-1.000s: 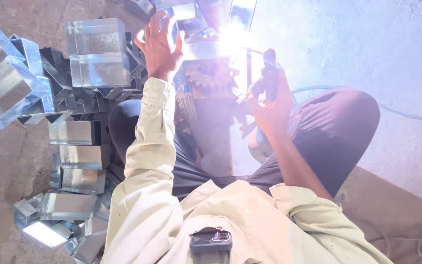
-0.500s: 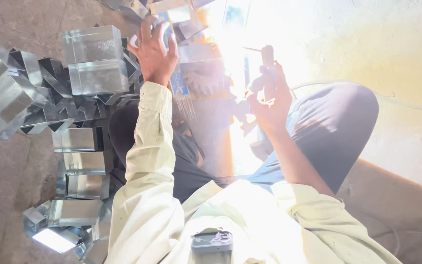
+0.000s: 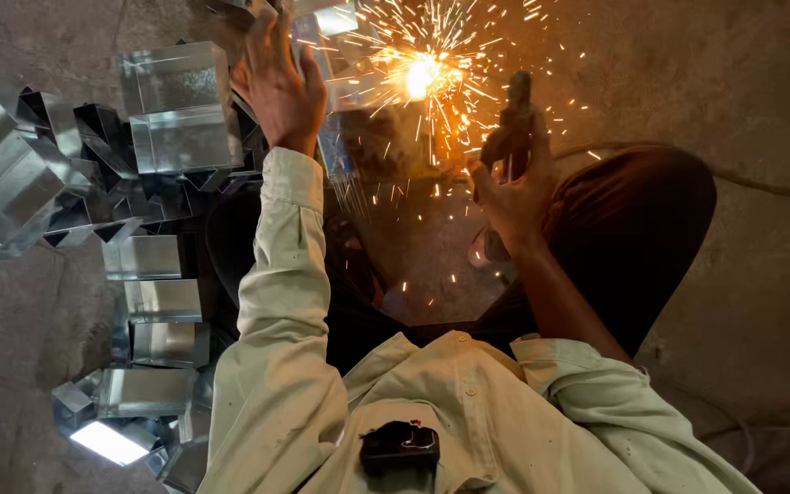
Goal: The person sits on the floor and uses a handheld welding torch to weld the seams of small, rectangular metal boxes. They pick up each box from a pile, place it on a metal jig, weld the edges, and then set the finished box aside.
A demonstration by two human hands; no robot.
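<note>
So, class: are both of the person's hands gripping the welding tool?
No: only the right hand grips the welding tool; the left hand rests on the metal piece.

A heap of shiny folded sheet-metal boxes (image 3: 93,183) crowds the whole left side, reaching down to the bottom edge, so nothing passes there. The left hand (image 3: 278,87) presses a metal piece just beside that heap. Between it and the right hand (image 3: 514,187), a bright burst of orange sparks (image 3: 422,78) blocks the middle. The bare grey concrete floor (image 3: 742,101) on the right lies open.

Rough grey concrete floor (image 3: 752,110), dim
</note>
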